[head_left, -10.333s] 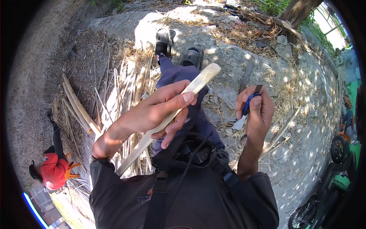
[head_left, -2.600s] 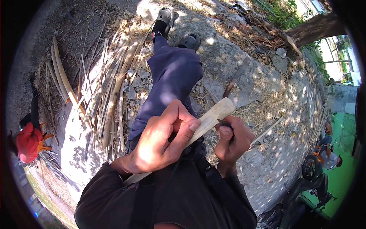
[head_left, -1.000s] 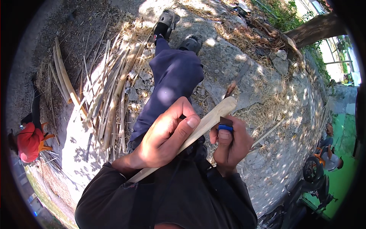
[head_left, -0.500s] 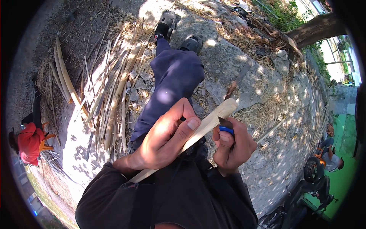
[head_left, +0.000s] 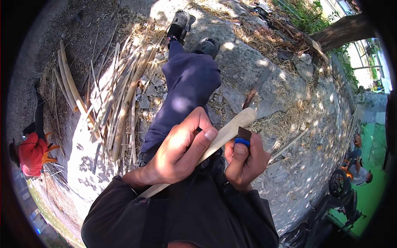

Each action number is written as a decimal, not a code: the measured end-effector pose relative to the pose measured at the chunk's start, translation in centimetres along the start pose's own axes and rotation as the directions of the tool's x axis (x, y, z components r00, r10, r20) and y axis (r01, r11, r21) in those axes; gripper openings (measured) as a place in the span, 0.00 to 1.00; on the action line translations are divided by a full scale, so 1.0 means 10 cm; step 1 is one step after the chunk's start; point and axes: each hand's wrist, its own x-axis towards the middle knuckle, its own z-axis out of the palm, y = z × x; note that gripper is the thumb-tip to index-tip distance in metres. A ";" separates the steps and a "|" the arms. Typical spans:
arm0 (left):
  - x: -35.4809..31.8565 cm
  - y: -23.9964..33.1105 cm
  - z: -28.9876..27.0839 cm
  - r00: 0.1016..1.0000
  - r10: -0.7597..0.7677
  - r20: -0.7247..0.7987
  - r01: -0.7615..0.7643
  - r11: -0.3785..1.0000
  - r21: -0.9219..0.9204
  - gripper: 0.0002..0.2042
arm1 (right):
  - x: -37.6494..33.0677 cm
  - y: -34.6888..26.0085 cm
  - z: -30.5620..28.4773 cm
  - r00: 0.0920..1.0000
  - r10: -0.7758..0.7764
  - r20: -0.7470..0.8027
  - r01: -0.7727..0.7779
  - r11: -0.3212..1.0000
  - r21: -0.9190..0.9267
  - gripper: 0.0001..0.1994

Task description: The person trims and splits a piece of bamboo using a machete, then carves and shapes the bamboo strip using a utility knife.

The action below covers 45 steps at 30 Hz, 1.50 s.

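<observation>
My left hand (head_left: 178,151) is closed round a long pale strip of wood or bamboo (head_left: 231,130), thumb pressed on top. The strip slants from my lap up to the right, and its broad far end is rounded. In my right hand (head_left: 248,161) is a small knife (head_left: 243,135) with a short, wide dark blade and a blue part at its base. Its blade points up, just beside the strip's right edge; whether it touches cannot be made out. My fingers hide the knife's handle.
A heap of split bamboo strips (head_left: 120,107) lies on the ground to the left. One person in red (head_left: 33,156) sits at far left, another person (head_left: 359,171) at far right near a motorcycle (head_left: 340,184). A tree trunk (head_left: 347,32) leans in at upper right.
My right hand with the knife has shifted slightly left and down, back along the strip, and the blade has turned more upright. My left hand and the strip have barely moved.
</observation>
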 end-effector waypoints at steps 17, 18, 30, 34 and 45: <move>-0.02 -0.03 0.05 0.999 -0.033 -0.005 0.034 0.998 0.061 0.04 | -0.09 -0.02 -0.04 0.999 0.036 -0.023 -0.037 0.999 -0.034 0.09; -0.02 -0.03 0.05 0.999 -0.034 -0.006 0.034 0.997 0.062 0.04 | -0.09 -0.01 -0.03 0.999 0.036 -0.022 -0.037 0.999 -0.033 0.09; 0.00 0.06 0.07 0.998 -0.064 0.005 0.063 0.991 0.121 0.06 | -0.13 -0.02 -0.08 0.990 0.137 -0.027 -0.136 0.990 0.030 0.10; -0.01 0.06 0.07 0.998 -0.063 0.004 0.062 0.989 0.136 0.06 | -0.06 -0.05 -0.17 0.963 0.257 0.087 -0.269 0.942 0.201 0.13; -0.01 0.21 0.06 0.980 -0.195 0.047 0.193 0.980 0.054 0.08 | 0.01 0.05 -0.17 0.988 0.157 0.000 -0.155 0.974 0.165 0.15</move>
